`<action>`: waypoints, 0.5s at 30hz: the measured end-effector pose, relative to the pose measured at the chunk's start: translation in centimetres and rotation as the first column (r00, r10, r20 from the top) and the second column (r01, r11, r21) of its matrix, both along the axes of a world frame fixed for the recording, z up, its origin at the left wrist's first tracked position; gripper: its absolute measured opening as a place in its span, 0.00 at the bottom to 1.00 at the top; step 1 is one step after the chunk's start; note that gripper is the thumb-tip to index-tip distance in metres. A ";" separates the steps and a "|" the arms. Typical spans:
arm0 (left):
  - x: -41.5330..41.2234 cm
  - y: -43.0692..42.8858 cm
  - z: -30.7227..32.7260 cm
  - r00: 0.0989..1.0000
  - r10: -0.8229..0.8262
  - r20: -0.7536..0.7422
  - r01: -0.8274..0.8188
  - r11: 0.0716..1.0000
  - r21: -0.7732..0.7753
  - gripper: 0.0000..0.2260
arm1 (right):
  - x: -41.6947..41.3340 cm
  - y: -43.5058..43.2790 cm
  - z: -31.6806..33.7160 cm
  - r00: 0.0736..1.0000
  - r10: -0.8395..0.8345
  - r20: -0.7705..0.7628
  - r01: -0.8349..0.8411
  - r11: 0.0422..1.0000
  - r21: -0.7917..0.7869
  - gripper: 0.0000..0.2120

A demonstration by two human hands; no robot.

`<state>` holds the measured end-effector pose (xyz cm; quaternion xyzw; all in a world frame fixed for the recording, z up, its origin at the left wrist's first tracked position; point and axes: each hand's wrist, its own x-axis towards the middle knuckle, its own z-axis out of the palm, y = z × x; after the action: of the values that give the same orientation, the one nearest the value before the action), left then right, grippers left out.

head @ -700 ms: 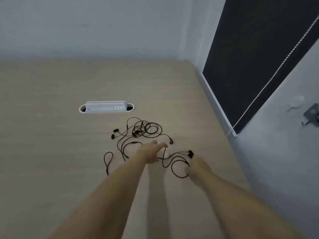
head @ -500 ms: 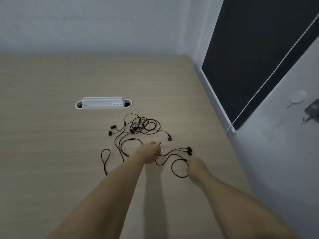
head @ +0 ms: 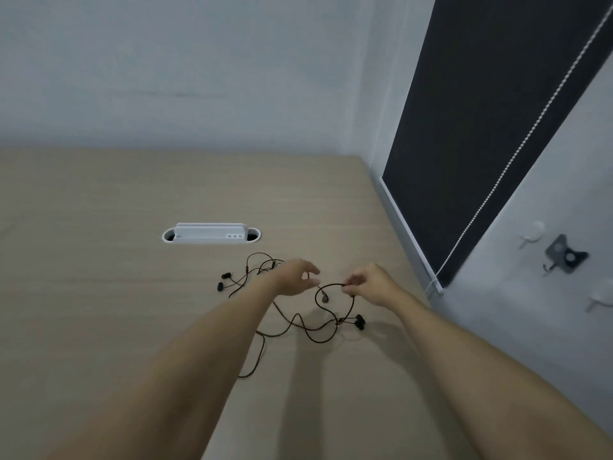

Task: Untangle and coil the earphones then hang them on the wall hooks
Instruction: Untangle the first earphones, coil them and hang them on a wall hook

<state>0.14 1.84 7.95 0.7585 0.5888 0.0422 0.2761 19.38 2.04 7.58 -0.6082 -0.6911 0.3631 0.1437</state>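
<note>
Both arms reach out over the bench (head: 99, 293). Right hand (head: 371, 285) pinches a raised loop of the earphones (head: 318, 330); left hand (head: 293, 277) pinches the same cord. The rest lies tangled on the bench, wall hooks (head: 534, 232) off right.

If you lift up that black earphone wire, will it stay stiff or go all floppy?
Probably floppy: the earphone wire sags in loops between the left hand and right hand. It likely drags tangled strands along. It looks thin, so probably very light.
</note>
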 end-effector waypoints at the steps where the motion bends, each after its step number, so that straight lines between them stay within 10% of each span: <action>1: 0.5 0.1 0.7 1.000 -0.014 0.014 0.014 1.000 0.002 0.18 | -0.2 0.1 0.6 0.999 0.002 -0.033 -0.002 1.000 0.009 0.08; 8: 1.3 -0.2 3.3 0.962 0.111 0.250 -0.089 0.991 -0.098 0.16 | -1.0 0.5 3.5 0.992 -0.025 -0.125 0.025 1.000 0.004 0.02; 15: -3.2 -0.7 5.7 0.691 0.494 0.528 -0.285 0.857 -0.430 0.17 | 0.5 1.1 3.4 0.981 -0.091 -0.170 0.089 0.996 -0.020 0.03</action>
<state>-3.09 1.16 13.69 0.5025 0.6120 0.2537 0.5555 19.87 3.14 11.02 -0.6065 -0.6456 0.4113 0.2147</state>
